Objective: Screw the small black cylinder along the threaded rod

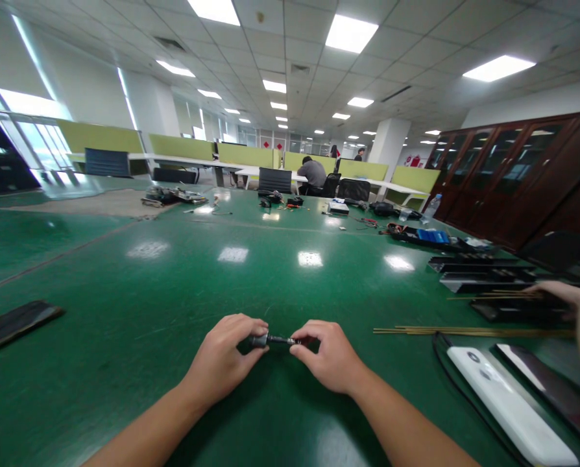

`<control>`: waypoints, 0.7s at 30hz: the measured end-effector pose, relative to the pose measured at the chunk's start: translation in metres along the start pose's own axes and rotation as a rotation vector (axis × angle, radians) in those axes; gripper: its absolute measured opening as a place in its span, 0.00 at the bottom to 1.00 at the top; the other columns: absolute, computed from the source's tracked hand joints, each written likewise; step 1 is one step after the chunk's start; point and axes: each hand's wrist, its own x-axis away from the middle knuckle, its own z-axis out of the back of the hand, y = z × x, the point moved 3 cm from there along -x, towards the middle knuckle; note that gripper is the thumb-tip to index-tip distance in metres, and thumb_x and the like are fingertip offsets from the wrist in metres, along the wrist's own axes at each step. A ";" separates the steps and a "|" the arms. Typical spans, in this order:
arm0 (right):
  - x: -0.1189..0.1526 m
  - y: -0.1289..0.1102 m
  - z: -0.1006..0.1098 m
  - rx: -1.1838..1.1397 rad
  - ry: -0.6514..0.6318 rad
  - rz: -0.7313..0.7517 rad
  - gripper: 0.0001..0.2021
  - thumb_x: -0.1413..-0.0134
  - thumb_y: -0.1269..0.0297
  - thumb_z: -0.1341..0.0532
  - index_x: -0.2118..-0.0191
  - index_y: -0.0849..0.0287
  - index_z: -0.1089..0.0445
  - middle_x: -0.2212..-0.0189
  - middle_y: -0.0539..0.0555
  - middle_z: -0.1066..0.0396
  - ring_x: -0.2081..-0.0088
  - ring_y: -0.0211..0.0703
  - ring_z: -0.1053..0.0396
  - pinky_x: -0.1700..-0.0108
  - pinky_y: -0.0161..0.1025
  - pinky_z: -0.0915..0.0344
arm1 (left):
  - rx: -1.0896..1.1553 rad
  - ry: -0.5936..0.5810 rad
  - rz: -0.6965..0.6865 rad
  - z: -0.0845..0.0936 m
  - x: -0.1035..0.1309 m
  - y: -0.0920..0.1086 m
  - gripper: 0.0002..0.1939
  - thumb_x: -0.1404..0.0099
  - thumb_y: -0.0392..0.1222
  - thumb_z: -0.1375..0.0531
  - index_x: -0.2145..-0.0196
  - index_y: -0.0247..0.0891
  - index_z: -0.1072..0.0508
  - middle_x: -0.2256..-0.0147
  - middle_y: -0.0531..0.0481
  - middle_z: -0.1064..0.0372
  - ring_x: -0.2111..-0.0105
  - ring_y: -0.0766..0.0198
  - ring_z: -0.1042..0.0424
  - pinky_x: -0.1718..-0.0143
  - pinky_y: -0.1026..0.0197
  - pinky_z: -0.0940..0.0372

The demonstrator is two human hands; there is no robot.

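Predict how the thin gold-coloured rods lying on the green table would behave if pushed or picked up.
The rods look straight, so they are probably fairly stiff, though their thinness may let them flex. Bunched on the glossy table, they would likely slide or spread apart.

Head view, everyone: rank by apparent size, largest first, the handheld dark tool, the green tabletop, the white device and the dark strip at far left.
1. Green tabletop
2. White device
3. Dark strip, cut off by the picture's edge
4. Dark tool, partly covered by fingers
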 end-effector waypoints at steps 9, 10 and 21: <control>0.000 0.003 0.001 -0.015 0.008 0.003 0.04 0.44 0.66 0.34 0.63 0.57 0.21 0.68 0.51 0.24 0.66 0.40 0.28 0.59 0.36 0.35 | -0.020 -0.005 0.017 -0.001 -0.001 -0.001 0.08 0.36 0.37 0.36 0.59 0.44 0.29 0.55 0.51 0.27 0.54 0.59 0.29 0.50 0.52 0.34; 0.000 0.002 0.002 -0.016 0.008 0.000 0.04 0.44 0.67 0.34 0.62 0.57 0.21 0.68 0.52 0.24 0.66 0.40 0.28 0.59 0.36 0.35 | -0.019 -0.003 0.015 -0.001 -0.001 -0.001 0.08 0.36 0.37 0.36 0.59 0.44 0.29 0.55 0.51 0.27 0.54 0.59 0.29 0.50 0.52 0.34; -0.001 0.011 -0.002 0.038 -0.030 -0.044 0.05 0.46 0.69 0.34 0.64 0.57 0.21 0.68 0.52 0.24 0.67 0.40 0.29 0.61 0.36 0.35 | -0.039 0.012 0.052 0.002 -0.001 -0.007 0.10 0.38 0.38 0.35 0.58 0.43 0.28 0.56 0.49 0.27 0.53 0.57 0.29 0.50 0.52 0.34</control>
